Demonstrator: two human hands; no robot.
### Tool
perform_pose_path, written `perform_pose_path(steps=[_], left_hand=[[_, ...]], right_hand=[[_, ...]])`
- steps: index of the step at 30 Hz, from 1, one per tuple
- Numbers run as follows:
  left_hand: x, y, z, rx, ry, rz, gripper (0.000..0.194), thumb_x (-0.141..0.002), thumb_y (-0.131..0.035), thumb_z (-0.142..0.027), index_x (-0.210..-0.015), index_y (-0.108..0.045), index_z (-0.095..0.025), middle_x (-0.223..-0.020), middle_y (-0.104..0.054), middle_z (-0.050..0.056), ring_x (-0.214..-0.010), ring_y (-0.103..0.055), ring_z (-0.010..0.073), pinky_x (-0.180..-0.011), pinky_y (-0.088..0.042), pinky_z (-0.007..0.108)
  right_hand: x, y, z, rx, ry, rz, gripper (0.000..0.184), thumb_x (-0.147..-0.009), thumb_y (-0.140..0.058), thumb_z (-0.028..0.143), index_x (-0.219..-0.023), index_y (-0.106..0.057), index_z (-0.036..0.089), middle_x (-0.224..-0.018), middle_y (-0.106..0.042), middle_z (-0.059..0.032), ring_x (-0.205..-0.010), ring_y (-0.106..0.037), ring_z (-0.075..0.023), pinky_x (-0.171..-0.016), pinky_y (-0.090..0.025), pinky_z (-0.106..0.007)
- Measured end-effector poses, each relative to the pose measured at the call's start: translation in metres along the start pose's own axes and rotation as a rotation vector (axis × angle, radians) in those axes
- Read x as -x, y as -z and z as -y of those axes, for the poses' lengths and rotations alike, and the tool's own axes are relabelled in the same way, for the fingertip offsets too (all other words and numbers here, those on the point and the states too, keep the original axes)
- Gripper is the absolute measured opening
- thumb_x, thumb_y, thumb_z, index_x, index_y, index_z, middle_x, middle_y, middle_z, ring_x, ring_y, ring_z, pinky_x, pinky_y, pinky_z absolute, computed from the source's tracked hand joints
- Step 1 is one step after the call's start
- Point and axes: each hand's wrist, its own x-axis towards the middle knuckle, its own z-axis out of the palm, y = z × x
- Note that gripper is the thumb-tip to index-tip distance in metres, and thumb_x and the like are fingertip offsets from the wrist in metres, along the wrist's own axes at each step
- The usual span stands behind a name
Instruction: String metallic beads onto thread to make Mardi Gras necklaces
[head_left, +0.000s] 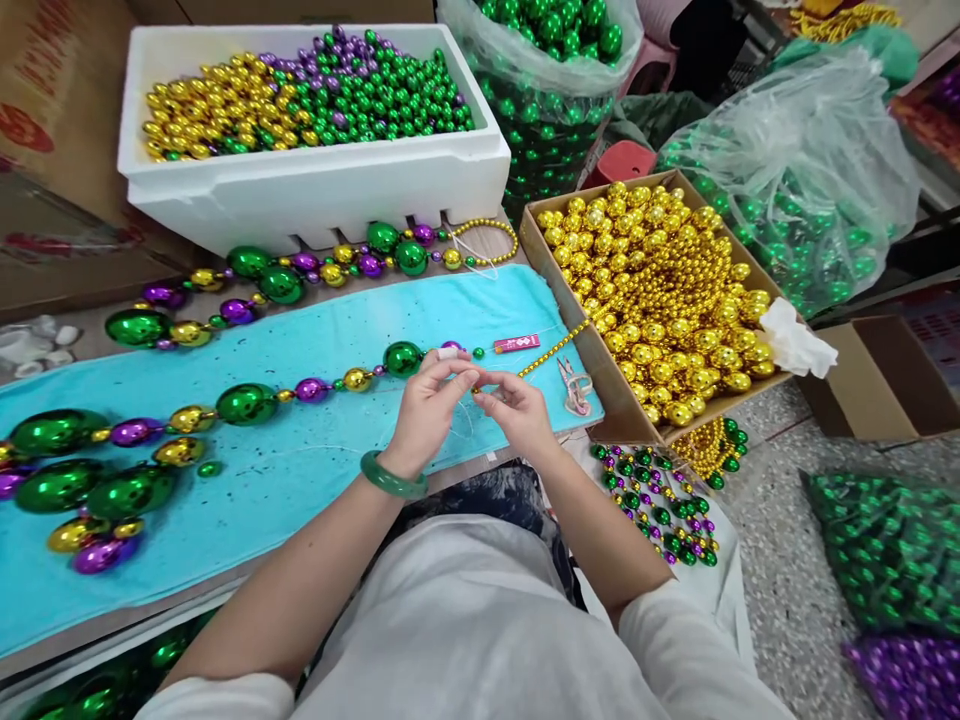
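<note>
The bead string (247,404) lies across the blue towel (285,430), glossy green, purple and gold, graduated from large ovals at the left to small rounds near my fingers. My left hand (439,405) and right hand (517,408) meet at its thin end, fingertips pinched together. Finish appears shiny; the pinched part is too small to tell.
</note>
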Motion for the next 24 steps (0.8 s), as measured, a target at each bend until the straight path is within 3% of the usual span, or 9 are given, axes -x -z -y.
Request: perform_pose_path(steps=[5, 8, 12, 15, 20, 24], left_hand=[[-0.005, -0.003, -0.001, 0.038, 0.049, 0.001, 0.011, -0.080, -0.067, -0.030, -0.077, -0.073, -0.022, -0.102, -0.064, 0.005, -0.111, -0.056, 0.0220, -0.102, -0.040, 0.040], [-0.010, -0.003, 0.000, 0.037, 0.035, 0.004, 0.010, -0.080, -0.066, -0.029, -0.076, -0.073, -0.022, -0.100, -0.064, 0.004, -0.110, -0.057, 0.0213, -0.101, -0.041, 0.040], [-0.016, -0.002, 0.006, -0.048, -0.015, 0.015, 0.012, -0.083, -0.064, -0.030, -0.080, -0.073, -0.022, -0.102, -0.066, 0.004, -0.108, -0.059, 0.0211, -0.099, -0.043, 0.040], [-0.021, -0.007, 0.015, -0.305, -0.126, 0.077, 0.018, -0.089, -0.058, -0.029, -0.088, -0.074, -0.021, -0.101, -0.067, 0.006, -0.103, -0.059, 0.0220, -0.094, -0.045, 0.040], [-0.035, -0.028, 0.032, -0.971, -0.288, 0.331, 0.025, -0.093, -0.050, -0.020, -0.086, -0.074, -0.017, -0.086, -0.066, 0.011, -0.090, -0.055, 0.0256, -0.081, -0.045, 0.040], [-0.047, -0.046, 0.038, -1.161, -0.316, 0.455, 0.027, -0.092, -0.046, -0.014, -0.085, -0.072, -0.013, -0.091, -0.064, 0.016, -0.097, -0.054, 0.0289, -0.076, -0.044, 0.040]], right_hand=[[-0.006, 0.000, 0.002, 0.028, 0.013, 0.064, 0.018, -0.076, -0.068, 0.037, -0.077, -0.067, 0.019, -0.075, -0.066, -0.0014, -0.065, -0.055, -0.0130, -0.064, -0.045, -0.027], [-0.010, 0.001, 0.004, 0.113, 0.095, 0.091, 0.014, -0.076, -0.068, 0.033, -0.074, -0.066, 0.020, -0.077, -0.066, -0.0018, -0.075, -0.058, -0.0155, -0.072, -0.046, -0.030], [-0.009, 0.016, 0.013, 0.146, 0.169, 0.110, 0.016, -0.080, -0.066, 0.032, -0.070, -0.061, 0.020, -0.077, -0.062, -0.0022, -0.080, -0.057, -0.0166, -0.078, -0.046, -0.031], [-0.005, 0.040, 0.018, 0.069, 0.112, -0.003, 0.017, -0.081, -0.066, 0.034, -0.073, -0.061, 0.019, -0.085, -0.062, -0.0036, -0.077, -0.055, -0.0146, -0.067, -0.045, -0.028], [0.002, 0.071, 0.024, -0.045, 0.041, -0.182, 0.022, -0.080, -0.069, 0.039, -0.077, -0.060, 0.018, -0.086, -0.062, -0.0042, -0.058, -0.044, -0.0084, -0.047, -0.031, -0.022], [0.005, 0.077, 0.032, -0.090, 0.053, -0.213, 0.022, -0.079, -0.070, 0.038, -0.077, -0.059, 0.019, -0.086, -0.062, -0.0043, -0.053, -0.041, -0.0073, -0.044, -0.027, -0.022]])
